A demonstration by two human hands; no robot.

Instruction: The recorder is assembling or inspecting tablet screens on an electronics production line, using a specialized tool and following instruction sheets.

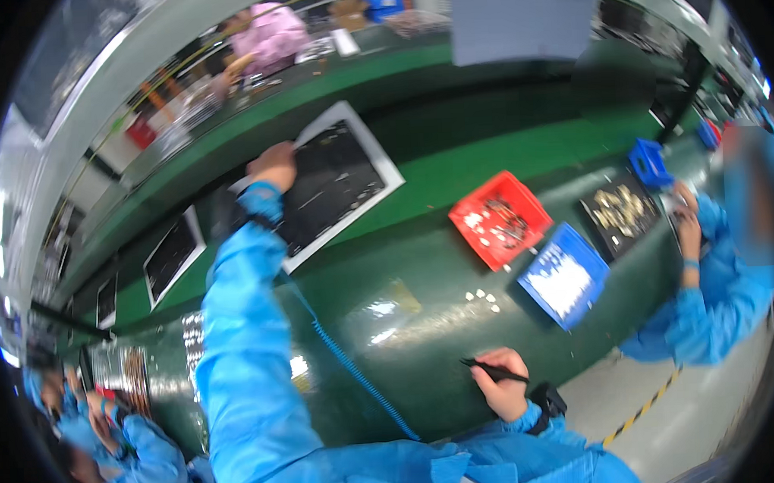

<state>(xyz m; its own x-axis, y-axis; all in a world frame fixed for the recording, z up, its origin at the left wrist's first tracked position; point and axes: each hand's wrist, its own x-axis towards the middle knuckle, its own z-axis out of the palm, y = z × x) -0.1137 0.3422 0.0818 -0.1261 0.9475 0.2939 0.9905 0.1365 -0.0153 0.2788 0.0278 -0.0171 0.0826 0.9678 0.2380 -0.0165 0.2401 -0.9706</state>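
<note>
My left arm stretches far forward, and my left hand point(273, 167) is closed at the left edge of a black tray point(332, 179) with a white border. Small pieces lie scattered over the tray, which rests at an angle on the green belt; my fingertips are partly hidden. Close to my body, my right hand point(501, 388) grips black tweezers point(496, 371), their tips pointing left above the dark green table. A coiled blue cord point(345, 360) runs across the table between my arms. Several small white pieces point(483, 299) lie beyond my right hand.
A red bin point(532, 202) and a blue bin point(600, 271) of small parts stand right of centre. Beside them, a co-worker's hands point(687, 224) work near a black tray of pale parts point(619, 214). More bordered trays point(173, 258) sit on the belt at left.
</note>
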